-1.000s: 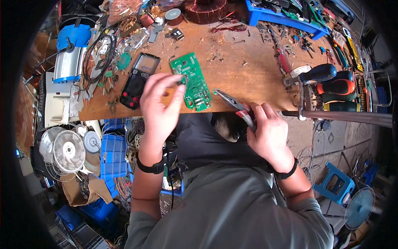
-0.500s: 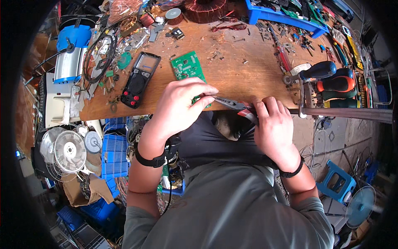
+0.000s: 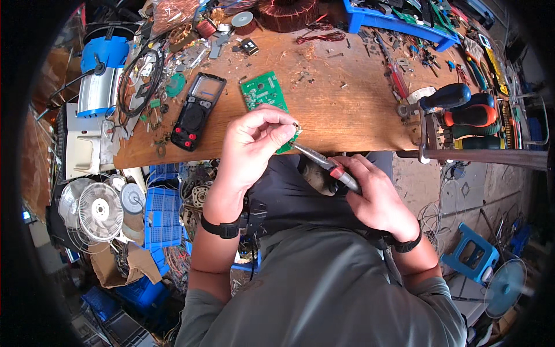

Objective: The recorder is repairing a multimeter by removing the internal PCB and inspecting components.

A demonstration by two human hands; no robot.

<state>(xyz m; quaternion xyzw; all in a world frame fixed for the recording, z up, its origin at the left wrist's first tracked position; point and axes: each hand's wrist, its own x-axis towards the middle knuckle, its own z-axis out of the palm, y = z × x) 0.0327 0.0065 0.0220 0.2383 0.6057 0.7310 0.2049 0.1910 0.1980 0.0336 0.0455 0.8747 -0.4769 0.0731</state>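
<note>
My left hand (image 3: 254, 139) hovers over the near edge of the bench, thumb and forefinger pinched on a tiny part too small to name. My right hand (image 3: 376, 194) is wrapped round long-nose pliers (image 3: 312, 155) with red and grey grips. The pliers' tip points up and left, just below my left fingertips; whether it touches the tiny part I cannot tell. Behind my left hand a green circuit board (image 3: 266, 92) lies on the bench, its near part hidden by my fingers. To its left is a black multimeter (image 3: 198, 110) with red sockets.
The wooden bench (image 3: 341, 98) carries scraps, a black cable coil (image 3: 139, 81) and a copper-wound ring (image 3: 287, 13). A blue crate (image 3: 399, 26) stands at the far right. Screwdrivers (image 3: 471, 115) hang in a rack at right. Below left are a fan (image 3: 99, 211) and a blue basket (image 3: 163, 214).
My right hand has turned the pliers, so their tip has dropped below my left fingertips. My left hand has shifted slightly left, and the tiny part now shows at its fingertips.
</note>
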